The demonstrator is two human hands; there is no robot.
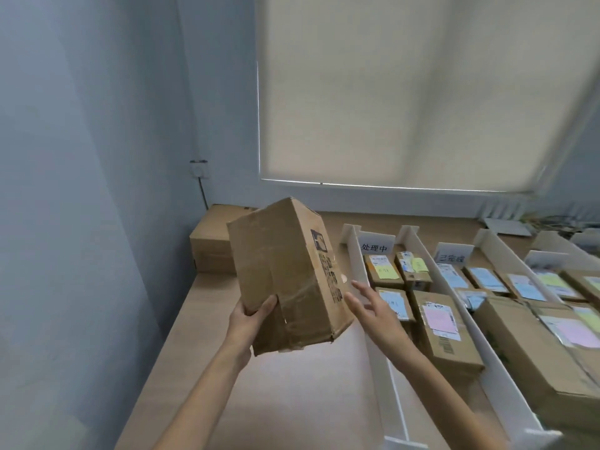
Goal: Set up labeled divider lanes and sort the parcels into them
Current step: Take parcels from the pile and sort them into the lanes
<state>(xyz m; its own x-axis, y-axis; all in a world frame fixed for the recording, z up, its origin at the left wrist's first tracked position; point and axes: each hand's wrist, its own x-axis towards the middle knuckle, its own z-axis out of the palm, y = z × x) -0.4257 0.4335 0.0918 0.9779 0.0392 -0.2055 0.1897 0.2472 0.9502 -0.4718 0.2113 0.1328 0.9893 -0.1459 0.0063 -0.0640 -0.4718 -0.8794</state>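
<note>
left hand point(250, 315) grips creased cardboard parcel point(285, 274) | right hand point(373, 308) spread beside

On my feed both arms come in uncovered from wrist to the lower edge (where the picture cuts them off): left forearm point(207, 384), right forearm point(431, 378). The left hand point(251, 315) and right hand point(370, 306) are bare too, with slim fingers.

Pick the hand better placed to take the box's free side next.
Right, probably. The right hand is open beside the box, holding nothing, on the side toward the dividers. The left hand grips its lower left edge.
</note>
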